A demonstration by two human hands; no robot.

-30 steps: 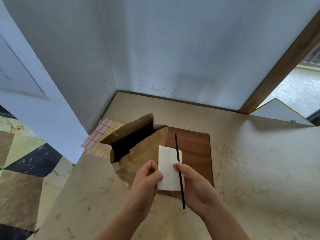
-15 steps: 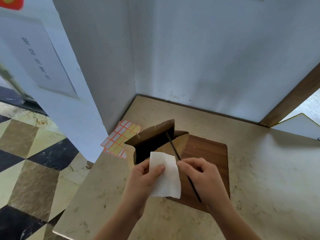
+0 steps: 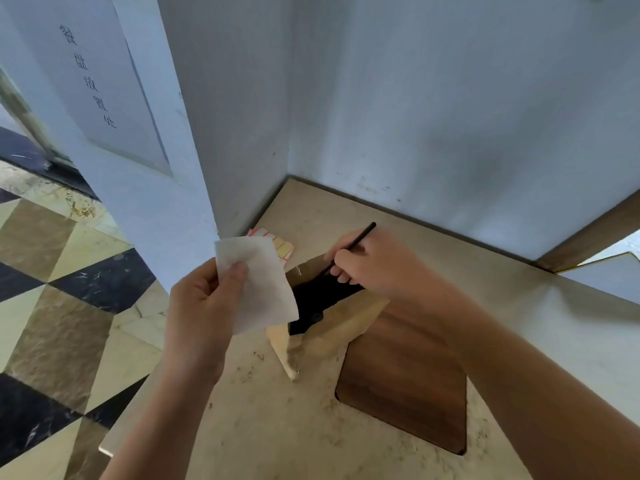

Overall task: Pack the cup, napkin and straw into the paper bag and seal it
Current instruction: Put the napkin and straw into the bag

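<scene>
**Straw at the bag mouth, napkin held clear**

The inside of the paper bag [image 3: 329, 306] is a black hollow; whether the cup is in there cannot be told, and no cup shows anywhere on the counter [image 3: 519, 306]. The lower end of the black straw [image 3: 360, 239] disappears behind the fingers and into the shadow of the opening, so how deep it reaches is not visible. The sticker sheet [image 3: 282, 247] is mostly covered by the napkin, with only its corner showing.

The right hand [image 3: 377, 268] has its fingers curled round the straw, pinching it. The straw is tilted, its free end pointing toward 1 o'clock from the hand and its lower end toward 7 o'clock, into the bag's mouth, which lies directly under the knuckles.

The left hand [image 3: 204, 310] pinches the white napkin [image 3: 259, 285] between thumb and fingers. The napkin rises from the hand toward 1 o'clock, its right edge overlapping the bag's left rim in view; contact cannot be judged.

The bag stands open at the top-left corner of the wooden board [image 3: 408, 382].
</scene>
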